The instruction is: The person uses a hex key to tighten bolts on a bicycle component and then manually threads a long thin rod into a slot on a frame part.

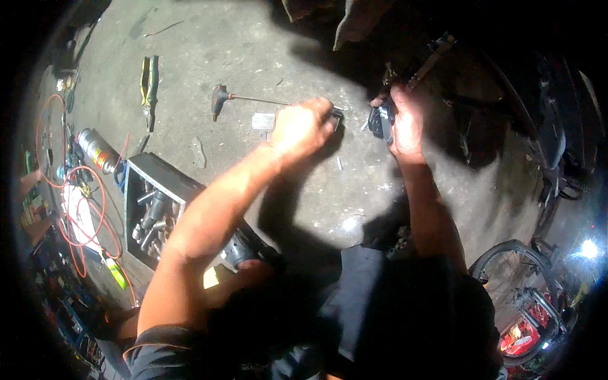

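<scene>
My left hand (303, 130) is low over the concrete floor, its fingers curled in. A small dark and shiny metal piece (337, 114) shows at its fingertips, too small to name. To the right, my right hand (407, 123) is closed round a black part with a bright metal edge (384, 120). Behind my left hand lies a T-handle wrench (220, 101), its thin shaft reaching toward my knuckles. A pale rectangular piece (263, 121) rests left of that hand, and a short metal pin (339, 163) lies between my forearms.
Yellow-and-green-handled pliers (149, 88) lie at the far left. Beside my left forearm stands a metal box (166, 170) of sockets. A spray can (98, 151) and a coiled orange hose (82, 250) are further left. A bicycle wheel (506, 246) and a bright lamp (589, 249) are at lower right.
</scene>
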Demonstrator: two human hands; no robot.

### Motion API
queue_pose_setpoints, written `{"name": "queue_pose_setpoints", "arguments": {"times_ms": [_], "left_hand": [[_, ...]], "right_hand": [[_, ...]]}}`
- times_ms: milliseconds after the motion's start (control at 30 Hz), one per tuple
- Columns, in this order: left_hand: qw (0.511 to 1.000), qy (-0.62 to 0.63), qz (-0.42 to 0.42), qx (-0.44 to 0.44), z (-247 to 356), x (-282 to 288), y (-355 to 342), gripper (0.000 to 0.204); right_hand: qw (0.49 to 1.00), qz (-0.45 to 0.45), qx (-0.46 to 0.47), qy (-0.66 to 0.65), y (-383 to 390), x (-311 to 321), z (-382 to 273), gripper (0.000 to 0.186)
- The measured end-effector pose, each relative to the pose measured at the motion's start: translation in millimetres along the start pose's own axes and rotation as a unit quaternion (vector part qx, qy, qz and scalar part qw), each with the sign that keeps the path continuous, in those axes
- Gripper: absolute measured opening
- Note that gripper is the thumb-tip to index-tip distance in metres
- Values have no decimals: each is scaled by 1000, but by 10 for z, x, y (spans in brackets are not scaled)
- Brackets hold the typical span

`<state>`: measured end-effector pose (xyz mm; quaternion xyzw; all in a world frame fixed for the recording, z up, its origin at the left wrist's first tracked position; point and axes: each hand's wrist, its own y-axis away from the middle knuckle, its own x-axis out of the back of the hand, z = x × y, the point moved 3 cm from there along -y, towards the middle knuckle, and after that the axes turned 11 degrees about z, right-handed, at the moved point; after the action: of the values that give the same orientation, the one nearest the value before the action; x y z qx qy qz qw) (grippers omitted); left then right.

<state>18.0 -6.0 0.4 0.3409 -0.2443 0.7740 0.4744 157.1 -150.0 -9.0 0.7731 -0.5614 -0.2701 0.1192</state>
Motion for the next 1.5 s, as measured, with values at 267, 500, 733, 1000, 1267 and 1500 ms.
{"name": "queue_pose_setpoints", "arguments": {"times_ms": [267,500,733,1000,1267,1500], "left_hand": [[990,-130,-26,-39,212,-382,64,18],[993,-92,-11,-79,162,-316,174,19],[993,-47,95,-56,115,-82,130,17],[978,-148,46,-142,110,-197,-102,23],[994,-68,85,-13,106,-193,-285,16],[893,421,58,147,315,-72,-651,17]], "right_hand": [[998,9,61,3,119,-53,-118,15],[999,3,41,18,185,-48,-212,13],[1000,-5,17,-26,97,36,-89,15],[999,5,31,45,165,-49,-162,31],[999,-16,38,9,65,-21,-59,28],[990,-67,123,-11,188,-71,-167,38]]}}
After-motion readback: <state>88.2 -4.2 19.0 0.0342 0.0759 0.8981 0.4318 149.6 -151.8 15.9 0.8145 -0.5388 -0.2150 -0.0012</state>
